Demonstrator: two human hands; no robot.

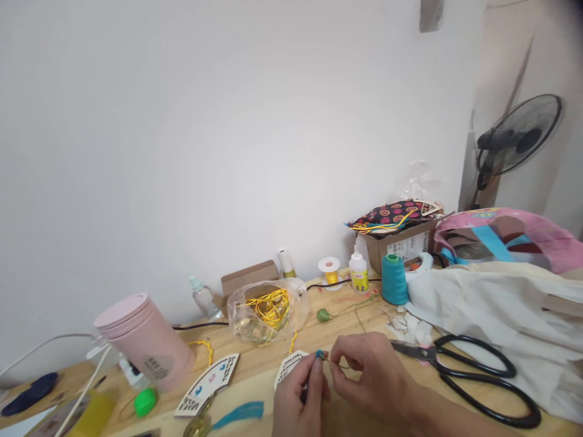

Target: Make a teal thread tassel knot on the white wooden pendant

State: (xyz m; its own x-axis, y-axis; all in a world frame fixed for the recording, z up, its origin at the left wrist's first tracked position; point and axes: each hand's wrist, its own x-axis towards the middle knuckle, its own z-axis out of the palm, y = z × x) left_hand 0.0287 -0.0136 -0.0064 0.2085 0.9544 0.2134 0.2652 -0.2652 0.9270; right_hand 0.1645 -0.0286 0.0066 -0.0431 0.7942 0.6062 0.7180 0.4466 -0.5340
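Hands — teal thread at left fingertips

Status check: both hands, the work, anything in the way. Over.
Left hand pinches small teal piece. Right hand pinches thin cord beside it. Scissors lie close beside right hand.

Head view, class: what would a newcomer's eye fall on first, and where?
Probably the pink canister at the left of the wooden table, then the large black-handled scissors at the right. At bottom centre, the left hand pinches a small teal piece, with the right hand close beside it.
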